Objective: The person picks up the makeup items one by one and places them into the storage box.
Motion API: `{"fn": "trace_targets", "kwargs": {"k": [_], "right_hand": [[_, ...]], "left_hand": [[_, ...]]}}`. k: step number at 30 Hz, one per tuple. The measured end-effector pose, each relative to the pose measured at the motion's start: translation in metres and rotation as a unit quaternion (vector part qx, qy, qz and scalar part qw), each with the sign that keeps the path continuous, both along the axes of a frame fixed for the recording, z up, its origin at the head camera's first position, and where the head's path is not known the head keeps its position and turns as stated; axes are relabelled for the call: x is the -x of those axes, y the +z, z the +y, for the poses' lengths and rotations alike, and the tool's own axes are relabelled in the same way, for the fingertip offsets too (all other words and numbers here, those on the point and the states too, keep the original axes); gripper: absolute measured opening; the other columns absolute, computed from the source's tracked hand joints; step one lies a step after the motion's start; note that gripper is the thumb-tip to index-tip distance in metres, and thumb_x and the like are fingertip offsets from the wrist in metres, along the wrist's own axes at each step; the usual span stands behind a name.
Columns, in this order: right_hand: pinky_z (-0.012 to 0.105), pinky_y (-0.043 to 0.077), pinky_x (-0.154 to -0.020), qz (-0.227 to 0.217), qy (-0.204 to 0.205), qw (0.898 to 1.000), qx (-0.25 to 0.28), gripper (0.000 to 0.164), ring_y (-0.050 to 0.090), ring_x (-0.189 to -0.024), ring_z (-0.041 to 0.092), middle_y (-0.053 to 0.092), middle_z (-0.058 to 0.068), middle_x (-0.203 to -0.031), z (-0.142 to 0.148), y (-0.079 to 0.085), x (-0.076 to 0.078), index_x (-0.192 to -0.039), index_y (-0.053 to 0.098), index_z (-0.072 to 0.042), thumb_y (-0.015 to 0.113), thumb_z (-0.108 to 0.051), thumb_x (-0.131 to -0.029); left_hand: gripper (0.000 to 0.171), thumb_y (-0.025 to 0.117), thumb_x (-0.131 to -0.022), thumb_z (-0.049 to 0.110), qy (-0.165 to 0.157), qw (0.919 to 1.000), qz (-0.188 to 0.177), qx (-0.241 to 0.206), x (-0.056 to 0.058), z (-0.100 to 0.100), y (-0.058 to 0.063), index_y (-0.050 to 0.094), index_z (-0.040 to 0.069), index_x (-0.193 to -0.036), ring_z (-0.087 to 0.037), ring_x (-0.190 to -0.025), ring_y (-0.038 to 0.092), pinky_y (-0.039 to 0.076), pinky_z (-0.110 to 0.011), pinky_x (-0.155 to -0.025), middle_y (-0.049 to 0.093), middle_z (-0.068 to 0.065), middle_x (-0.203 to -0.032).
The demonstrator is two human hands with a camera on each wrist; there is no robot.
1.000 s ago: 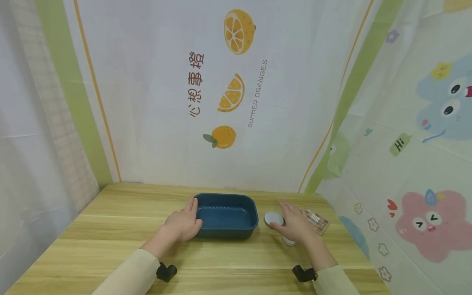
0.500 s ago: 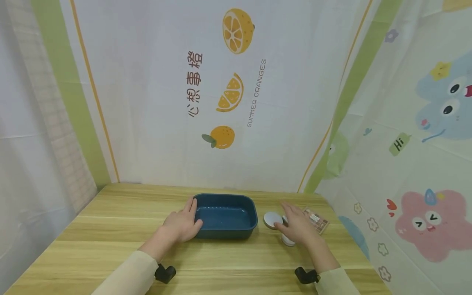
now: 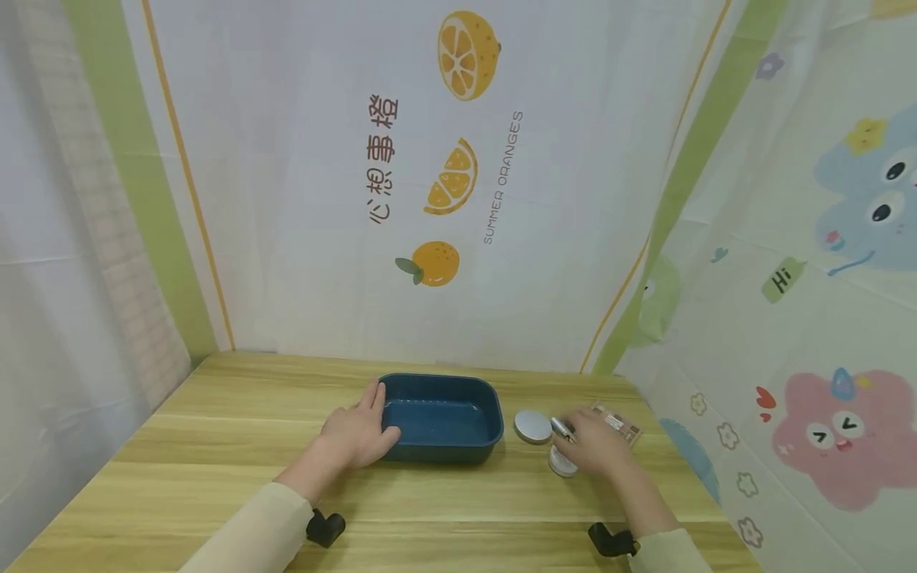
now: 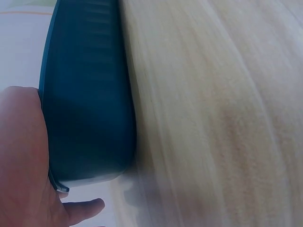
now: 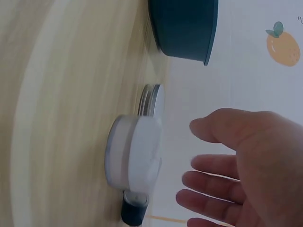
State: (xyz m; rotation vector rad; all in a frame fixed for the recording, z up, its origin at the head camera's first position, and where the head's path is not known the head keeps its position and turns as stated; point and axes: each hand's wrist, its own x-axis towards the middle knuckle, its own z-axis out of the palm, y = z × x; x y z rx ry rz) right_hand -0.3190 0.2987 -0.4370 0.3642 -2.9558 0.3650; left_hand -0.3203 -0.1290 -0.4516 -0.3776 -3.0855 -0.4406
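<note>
My left hand (image 3: 358, 434) holds the left end of a dark blue rectangular bin (image 3: 442, 455), fingers along the end and thumb over the rim. In the left wrist view the hand (image 4: 23, 156) sits at the rim of the bin (image 4: 90, 94). My right hand (image 3: 596, 446) is over a small white round jar (image 3: 563, 463); in the right wrist view its fingers (image 5: 213, 184) are spread, with nothing in them. Beside the jar lie a flat round silver tin (image 3: 533, 426) and a small silver-and-dark tube (image 3: 562, 430).
A makeup palette (image 3: 619, 426) with brown squares lies partly behind the right hand. The wooden table (image 3: 444, 509) ends at a white curtain (image 3: 301, 239) printed with oranges. Another printed curtain (image 3: 774, 430) hangs along the right side.
My right hand has shifted right and back towards me, uncovering the silver tin and the tube. My left hand and the bin stay in place.
</note>
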Motion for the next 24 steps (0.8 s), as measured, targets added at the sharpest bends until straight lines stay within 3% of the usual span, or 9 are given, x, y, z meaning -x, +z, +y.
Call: {"fn": "trace_targets", "kwargs": {"k": [2,5,8,10,15,18,20,22,24], "right_hand": [[0.056,0.060,-0.095,-0.017,-0.004,1.000,0.003,0.041,0.071,-0.109,0.031,0.073,0.013,-0.120,0.0039,-0.0001,-0.0024,-0.129,0.074,-0.001,0.076,-0.031,-0.100],[0.052,0.060,-0.089,-0.038,-0.003,0.999,0.007,0.039,0.070,-0.101,0.027,0.074,0.009,-0.110,0.0077,0.0015,-0.0058,-0.121,0.075,-0.002,0.080,-0.033,-0.097],[0.047,0.059,-0.083,-0.051,-0.001,0.999,0.005,0.039,0.069,-0.094,0.021,0.074,0.004,-0.103,0.0088,0.0021,-0.0075,-0.117,0.076,-0.004,0.084,-0.035,-0.093],[0.044,0.057,-0.080,-0.055,-0.002,0.998,-0.001,0.040,0.065,-0.089,0.017,0.073,0.002,-0.100,0.0090,0.0012,-0.0077,-0.115,0.076,-0.006,0.086,-0.036,-0.091],[0.043,0.057,-0.080,-0.065,-0.009,0.998,-0.003,0.049,0.065,-0.089,0.016,0.073,0.003,-0.105,0.0095,-0.0029,-0.0084,-0.118,0.077,-0.005,0.090,-0.040,-0.086],[0.039,0.055,-0.076,-0.074,-0.009,0.997,0.007,0.054,0.062,-0.086,0.017,0.071,0.004,-0.104,0.0083,-0.0036,-0.0087,-0.119,0.078,-0.003,0.094,-0.040,-0.083],[0.037,0.053,-0.073,-0.076,-0.006,0.997,0.007,0.054,0.061,-0.083,0.016,0.070,0.004,-0.102,0.0072,-0.0037,-0.0087,-0.118,0.078,-0.002,0.095,-0.038,-0.081],[0.035,0.052,-0.072,-0.076,-0.005,0.997,0.005,0.055,0.060,-0.082,0.016,0.070,0.003,-0.102,0.0060,-0.0035,-0.0087,-0.117,0.078,-0.002,0.095,-0.037,-0.080],[0.035,0.052,-0.073,-0.074,-0.007,0.997,0.002,0.055,0.060,-0.082,0.015,0.071,0.003,-0.101,0.0054,-0.0041,-0.0080,-0.117,0.078,-0.002,0.095,-0.038,-0.080]], "left_hand": [[0.088,0.048,-0.106,0.044,0.002,1.0000,-0.004,-0.002,0.0005,-0.0001,-0.0008,0.020,-0.006,-0.173,-0.028,-0.079,0.073,0.022,-0.034,-0.051,0.015,-0.024,-0.183],[0.088,0.048,-0.104,0.042,0.004,1.0000,-0.006,-0.006,0.0003,-0.0001,-0.0009,0.020,-0.006,-0.173,-0.021,-0.063,0.062,0.021,-0.034,-0.051,0.015,-0.024,-0.183],[0.089,0.047,-0.104,0.043,0.007,0.9999,-0.006,-0.006,0.0002,0.0003,-0.0011,0.019,-0.005,-0.173,-0.026,-0.072,0.068,0.022,-0.035,-0.051,0.015,-0.023,-0.184],[0.088,0.047,-0.104,0.042,0.008,0.9999,-0.006,-0.003,0.0000,0.0007,-0.0009,0.020,-0.005,-0.173,-0.032,-0.090,0.075,0.027,-0.036,-0.051,0.016,-0.023,-0.183],[0.086,0.047,-0.105,0.040,0.007,1.0000,-0.006,-0.001,-0.0032,0.0024,0.0024,0.021,-0.006,-0.173,-0.041,-0.129,0.071,0.049,-0.046,-0.066,0.016,-0.023,-0.183],[0.085,0.048,-0.106,0.039,0.007,1.0000,-0.006,-0.004,-0.0056,0.0025,0.0039,0.021,-0.007,-0.172,-0.041,-0.132,0.070,0.055,-0.054,-0.082,0.016,-0.024,-0.183],[0.085,0.048,-0.106,0.039,0.008,0.9999,-0.006,-0.004,-0.0054,0.0020,0.0029,0.021,-0.007,-0.173,-0.041,-0.133,0.069,0.055,-0.057,-0.085,0.015,-0.024,-0.183],[0.085,0.048,-0.106,0.039,0.007,1.0000,-0.003,0.001,-0.0047,0.0016,0.0024,0.021,-0.007,-0.172,-0.041,-0.133,0.069,0.055,-0.053,-0.081,0.016,-0.024,-0.183],[0.085,0.047,-0.106,0.040,0.009,0.9999,-0.004,0.003,-0.0025,0.0010,0.0005,0.020,-0.007,-0.173,-0.040,-0.129,0.071,0.049,-0.045,-0.067,0.015,-0.024,-0.183]]}}
